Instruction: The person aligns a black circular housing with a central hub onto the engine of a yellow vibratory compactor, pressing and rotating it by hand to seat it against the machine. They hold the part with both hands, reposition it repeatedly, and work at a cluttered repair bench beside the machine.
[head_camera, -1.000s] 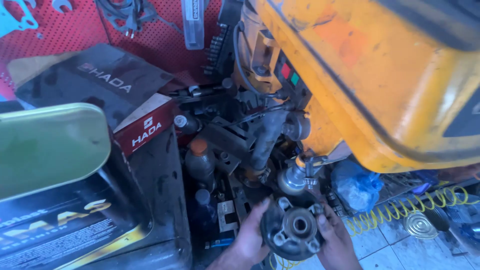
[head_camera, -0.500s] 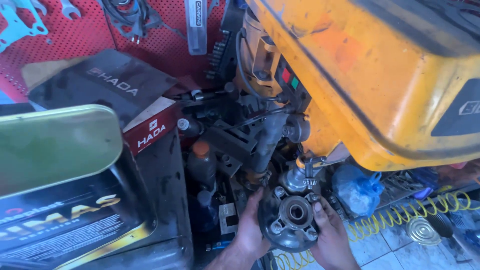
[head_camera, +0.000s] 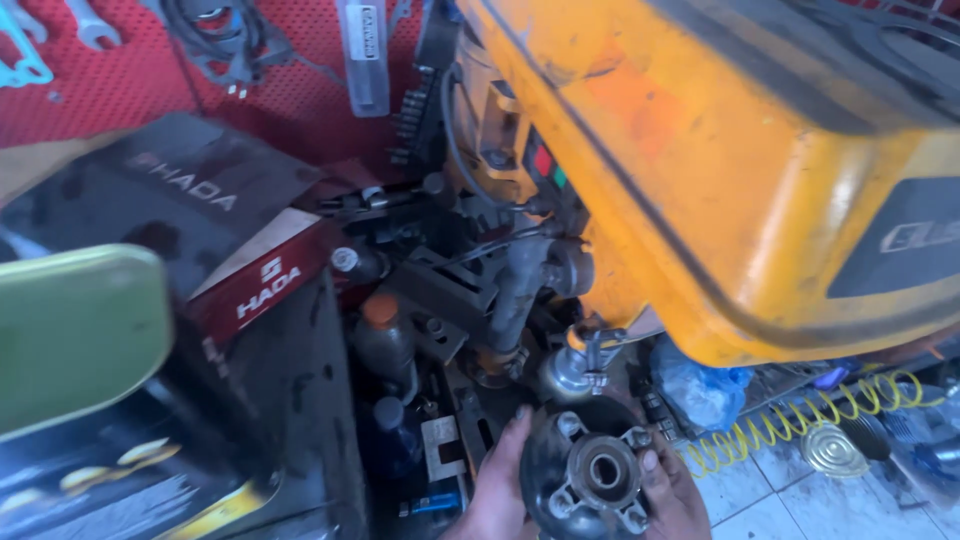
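Head view: both hands clasp a dark round metal hub (head_camera: 592, 478) at six o'clock of the frame. The left hand (head_camera: 497, 492) wraps its nine-o'clock edge, fingers curled; the right hand (head_camera: 677, 492) grips its three-o'clock edge — directly under the chuck (head_camera: 570, 372) of the yellow drill press (head_camera: 720, 170).

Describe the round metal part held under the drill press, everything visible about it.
The round metal hub is a dark, greasy disc with a paler raised centre around a bore, ringed by several lugs with bolts or nuts. It looks like cast metal, worn and dirty. It faces the camera, low in the view, just below the drill chuck of the yellow drill press. The left hand grips its left edge, the right hand its right; its lower edge is cut off.
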